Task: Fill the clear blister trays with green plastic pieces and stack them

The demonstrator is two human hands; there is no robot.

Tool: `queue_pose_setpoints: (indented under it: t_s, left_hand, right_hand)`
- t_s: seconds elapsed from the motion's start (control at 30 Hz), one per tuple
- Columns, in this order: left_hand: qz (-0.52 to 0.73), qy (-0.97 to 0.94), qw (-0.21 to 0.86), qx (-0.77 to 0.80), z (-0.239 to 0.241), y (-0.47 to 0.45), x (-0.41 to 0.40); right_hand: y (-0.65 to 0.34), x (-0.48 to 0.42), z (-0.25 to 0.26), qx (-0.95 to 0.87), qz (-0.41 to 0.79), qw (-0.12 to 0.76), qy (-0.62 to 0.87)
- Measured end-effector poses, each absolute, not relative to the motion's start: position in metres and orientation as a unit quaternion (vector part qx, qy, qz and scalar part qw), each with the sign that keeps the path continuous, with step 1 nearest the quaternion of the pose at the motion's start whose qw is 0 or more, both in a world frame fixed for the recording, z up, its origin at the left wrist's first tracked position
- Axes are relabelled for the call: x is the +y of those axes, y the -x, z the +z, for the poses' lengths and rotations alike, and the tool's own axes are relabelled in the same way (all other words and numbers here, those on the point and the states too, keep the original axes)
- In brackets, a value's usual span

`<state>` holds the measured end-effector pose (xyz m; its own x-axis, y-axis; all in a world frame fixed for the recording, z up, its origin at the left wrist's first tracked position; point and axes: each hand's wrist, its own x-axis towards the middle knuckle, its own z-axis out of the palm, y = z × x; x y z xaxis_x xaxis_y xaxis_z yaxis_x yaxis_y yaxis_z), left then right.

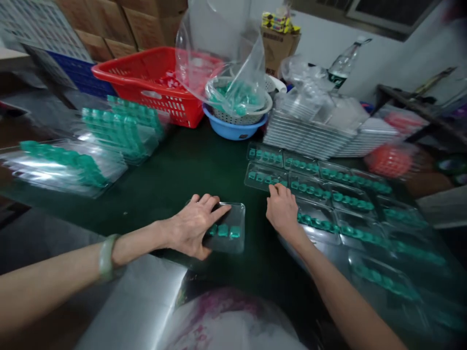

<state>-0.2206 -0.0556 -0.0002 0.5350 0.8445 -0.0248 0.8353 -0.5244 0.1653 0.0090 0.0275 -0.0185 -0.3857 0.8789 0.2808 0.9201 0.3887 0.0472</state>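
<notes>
Just below centre, 6 o'clock: clear tray point(237, 211) with green pieces point(223, 230), flat on dark green tabletop point(204, 170); left hand point(189, 226) spread over tray's left part, reaching far edge to near edge, can't tell if gripping; at 4 o'clock: right hand point(282, 209), fingers bent, at near edge of row tray point(255, 183), can't tell if pinching; filled trays in rows point(332, 223), 3 to 4 o'clock; blue basin point(235, 130), 12 o'clock; red basket point(189, 112), 11 o'clock; stacked trays point(306, 133), 2 o'clock

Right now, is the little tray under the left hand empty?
Not empty: green pieces show in the tray. The left hand hides the rest.
</notes>
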Motion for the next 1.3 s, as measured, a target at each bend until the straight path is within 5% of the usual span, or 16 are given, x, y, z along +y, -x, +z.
queue_pose_setpoints:
  t_s: [0.23, 0.4, 0.5, 0.67, 0.8, 1.3]
  left_hand:
    - [0.015, -0.888, 0.101, 0.448, -0.001, 0.153, -0.050]
    - [0.024, -0.892, 0.159, 0.423, 0.022, 0.163, -0.038]
    - [0.086, -0.879, 0.135, 0.448, 0.034, 0.173, -0.001]
    - [0.020, -0.858, 0.066, 0.508, 0.023, 0.168, 0.077]
    - [-0.044, -0.883, 0.117, 0.453, 0.012, 0.155, 0.113]
    - [-0.039, -0.905, 0.048, 0.420, 0.050, 0.161, 0.083]
  right_hand:
    - [-0.025, 0.040, -0.019, -0.874, -0.040, 0.028, 0.483]
    - [-0.045, 0.049, -0.005, -0.897, 0.082, 0.104, 0.421]
    - [-0.053, 0.073, 0.003, -0.867, 0.028, 0.139, 0.478]
    - [-0.055, 0.123, 0.006, -0.810, -0.092, -0.019, 0.579]
    - [-0.053, 0.144, -0.003, -0.815, -0.094, -0.035, 0.571]
    - [-0.031, 0.133, 0.030, -0.817, -0.058, -0.032, 0.573]
